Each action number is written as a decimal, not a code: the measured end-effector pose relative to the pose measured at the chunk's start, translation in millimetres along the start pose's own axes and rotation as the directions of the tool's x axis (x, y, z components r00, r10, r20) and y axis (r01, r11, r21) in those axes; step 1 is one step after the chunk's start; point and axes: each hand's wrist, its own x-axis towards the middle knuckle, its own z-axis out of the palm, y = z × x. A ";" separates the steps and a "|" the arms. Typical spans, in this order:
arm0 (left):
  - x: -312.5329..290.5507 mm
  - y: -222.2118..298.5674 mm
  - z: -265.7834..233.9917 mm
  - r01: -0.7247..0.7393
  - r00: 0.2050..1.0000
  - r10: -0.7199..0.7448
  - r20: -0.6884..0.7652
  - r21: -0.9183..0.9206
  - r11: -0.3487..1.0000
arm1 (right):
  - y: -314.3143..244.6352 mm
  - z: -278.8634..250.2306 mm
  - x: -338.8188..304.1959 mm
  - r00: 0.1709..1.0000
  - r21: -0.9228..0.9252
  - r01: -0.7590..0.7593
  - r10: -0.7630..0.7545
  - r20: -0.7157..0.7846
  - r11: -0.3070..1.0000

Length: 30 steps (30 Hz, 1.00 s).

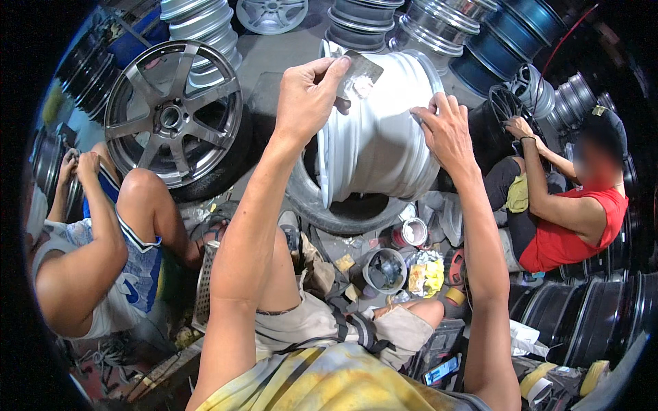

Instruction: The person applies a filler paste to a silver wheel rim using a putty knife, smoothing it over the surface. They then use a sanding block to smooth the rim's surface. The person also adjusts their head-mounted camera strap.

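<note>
Yellow-and-grey shirt (315, 383), worn by you: nearest item, below both grips.

Left grip (308, 96): thumb and fingers clamped on a flat grey plate (371, 67). White paste (362, 87) sits on its face, which is probably why you hold it by one edge, fingers clear of the load.

Right grip (445, 133): fingers bent, tips at the wheel rim's right side; whether they pinch anything you cannot tell from this view.

Wheel rim (384, 137), silver-white: between your grips, barrel turned up. It appears to rest on a black tyre (305, 195), below the left grip, presumably as a cushion and against rolling.

Open tin (411, 233), pale contents, and grey tub (385, 268): below and left of the right grip, likely kept within short reach.

Dark spoked wheel (137, 125): left of the left grip, leaning upright.

Markings: blue-and-white printed item (442, 370), well below the right grip, print too small to read; tin, coloured side, wording not legible; wheel rim, no lettering visible.
</note>
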 end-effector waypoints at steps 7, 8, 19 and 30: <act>1.1 -2.0 1.4 0.028 1.000 -0.028 0.006 0.017 0.999 | -4.1 6.6 5.3 0.999 0.087 -0.043 0.046 -0.029 0.995; 0.5 -1.6 2.1 0.029 1.000 -0.029 0.000 0.016 0.999 | -3.5 4.3 3.2 0.999 0.079 -0.036 0.038 -0.022 0.996; 0.5 -1.0 5.9 0.014 1.000 -0.014 0.013 0.011 1.000 | 19.4 -17.3 -6.6 0.998 0.077 -0.051 0.054 -0.032 0.996; -0.2 -3.9 1.5 -0.007 1.000 0.007 0.012 0.051 0.999 | 9.7 -17.0 -4.0 0.997 -0.103 0.069 -0.063 0.052 0.992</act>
